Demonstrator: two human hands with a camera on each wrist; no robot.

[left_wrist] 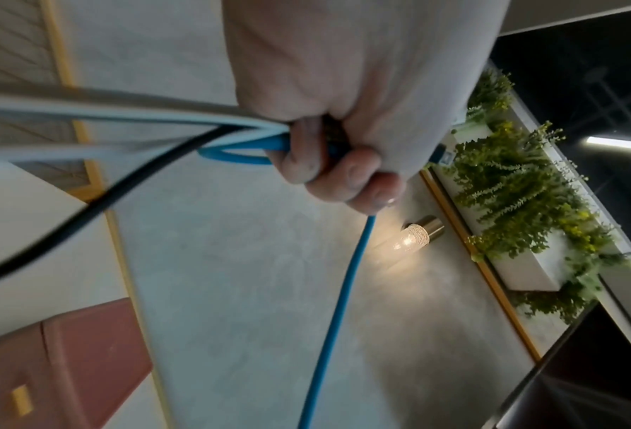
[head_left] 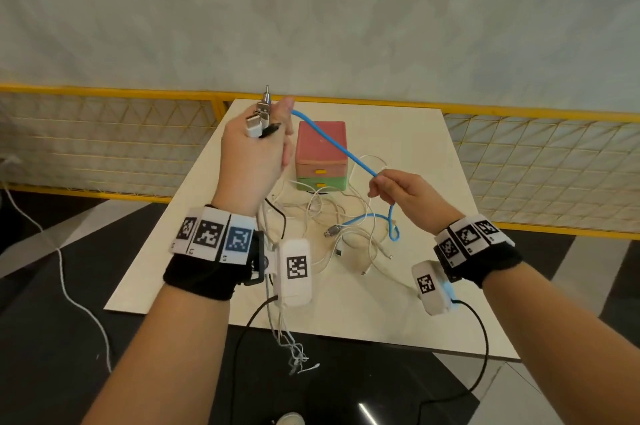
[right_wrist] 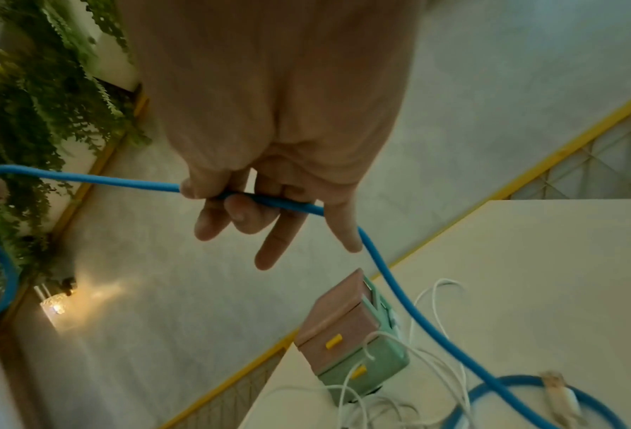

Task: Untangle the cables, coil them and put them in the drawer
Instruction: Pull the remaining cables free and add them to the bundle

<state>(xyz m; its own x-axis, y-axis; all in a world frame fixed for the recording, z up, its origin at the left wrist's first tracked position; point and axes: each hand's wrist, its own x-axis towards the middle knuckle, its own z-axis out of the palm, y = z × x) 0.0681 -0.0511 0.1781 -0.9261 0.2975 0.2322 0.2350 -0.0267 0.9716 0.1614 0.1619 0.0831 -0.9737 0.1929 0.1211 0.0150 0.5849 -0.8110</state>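
Nearest, two wristbands with square markers, one on each forearm. Right hand (head_left: 403, 194) raised over the worktop (head_left: 398, 313), thumb and forefinger pinching the one blue cable (head_left: 332, 144), other fingers (right_wrist: 269, 249) loosely spread. Below it, a tangle of white cables (head_left: 349, 234) on the worktop — too knotted to count — with a blue loop and a metal USB plug among them. Left hand (head_left: 254, 154) held higher, fingers clamped on a bundle: blue cable, one black cable (left_wrist: 86, 209), white strands, several plugs jutting from the fist. Beyond, one small drawer unit (head_left: 322, 156) — two drawers, pink over green, both closed.
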